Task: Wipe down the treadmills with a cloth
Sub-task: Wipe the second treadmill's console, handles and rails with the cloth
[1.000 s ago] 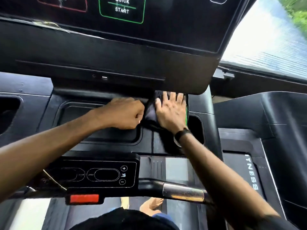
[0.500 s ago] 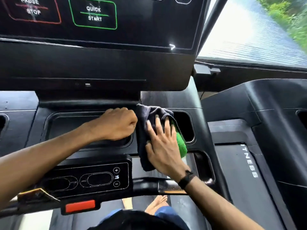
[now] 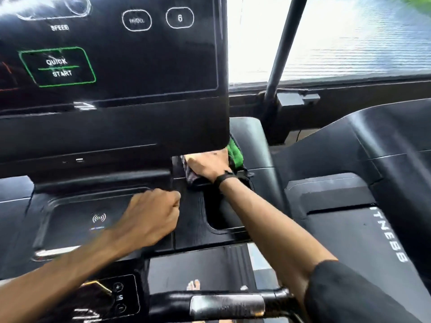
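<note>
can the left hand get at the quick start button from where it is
Probably yes: the left hand rests curled on the console tray, holding nothing visible, and nothing lies between it and the quick start button above.

Location type: gym or fitness room. Evidence: a treadmill console screen [image 3: 112, 54] displays a green-outlined QUICK START button [image 3: 58, 67] and a SPEED label. A second treadmill [image 3: 363, 206] stands just beside it on the right, its deck printed with partial lettering "TNESS". A handlebar [image 3: 224, 304] with a metal sensor plate crosses the foreground. A bright window [image 3: 361, 36] lies behind.
</note>
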Demonstrator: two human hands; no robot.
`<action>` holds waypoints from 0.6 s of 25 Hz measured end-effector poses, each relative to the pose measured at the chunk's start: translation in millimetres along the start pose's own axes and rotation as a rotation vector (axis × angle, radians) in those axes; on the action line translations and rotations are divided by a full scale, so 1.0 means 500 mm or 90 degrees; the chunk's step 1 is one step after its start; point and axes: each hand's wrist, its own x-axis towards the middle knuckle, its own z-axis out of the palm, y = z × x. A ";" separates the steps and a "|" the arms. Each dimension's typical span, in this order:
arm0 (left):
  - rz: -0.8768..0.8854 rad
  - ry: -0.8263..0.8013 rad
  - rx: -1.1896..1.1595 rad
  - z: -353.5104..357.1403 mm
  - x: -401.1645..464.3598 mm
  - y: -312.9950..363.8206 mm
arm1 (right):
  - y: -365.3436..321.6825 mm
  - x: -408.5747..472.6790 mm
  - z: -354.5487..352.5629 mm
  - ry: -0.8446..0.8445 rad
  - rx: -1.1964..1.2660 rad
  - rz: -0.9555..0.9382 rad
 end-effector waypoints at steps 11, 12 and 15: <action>0.024 -0.020 0.074 0.044 0.010 0.055 | 0.301 -0.053 -0.083 0.089 0.138 0.235; 0.026 -0.025 0.049 0.044 0.006 0.062 | 0.310 -0.090 -0.075 0.101 0.166 0.242; 0.026 -0.033 -0.014 0.038 0.003 0.075 | 0.300 -0.231 -0.037 0.111 0.130 0.234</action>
